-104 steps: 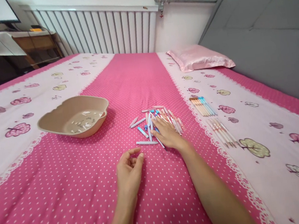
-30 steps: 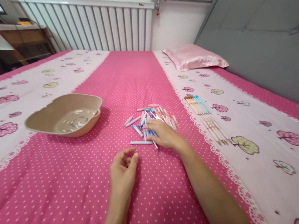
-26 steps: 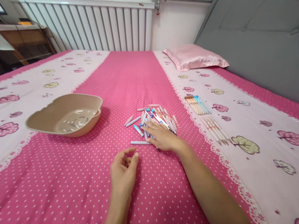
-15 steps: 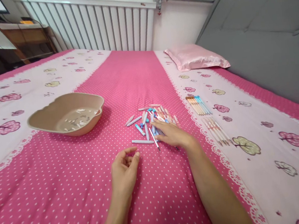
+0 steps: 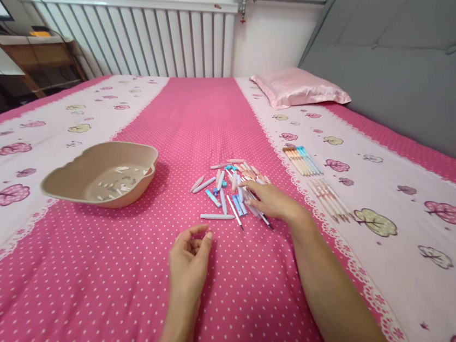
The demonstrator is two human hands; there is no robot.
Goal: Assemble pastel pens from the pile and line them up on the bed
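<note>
A loose pile of pen parts lies on the pink dotted bedcover: pale lilac pen barrels [image 5: 217, 216], pink barrels [image 5: 236, 161], thin white refills [image 5: 235, 213] with dark tips, and small blue pieces [image 5: 213, 198]. My right hand [image 5: 270, 199] reaches over the right side of the pile, its fingers apart and touching or just above the parts. Whether its fingertips pinch anything is hard to see. Nearer to me, my left hand [image 5: 190, 255] rests on the cover, empty, with thumb and index finger apart and the other fingers curled.
To the left stands a beige basin [image 5: 98, 153] with small white pieces in it. Orange and blue pens [image 5: 303, 161] lie in a row on the right, with a row of whitish pens [image 5: 330, 200] nearer. A pink pillow [image 5: 298, 87] lies beside the grey headboard [image 5: 400, 58].
My right hand has shifted a little to the right over the pile, uncovering lilac and blue parts. My left hand has stayed in place.
</note>
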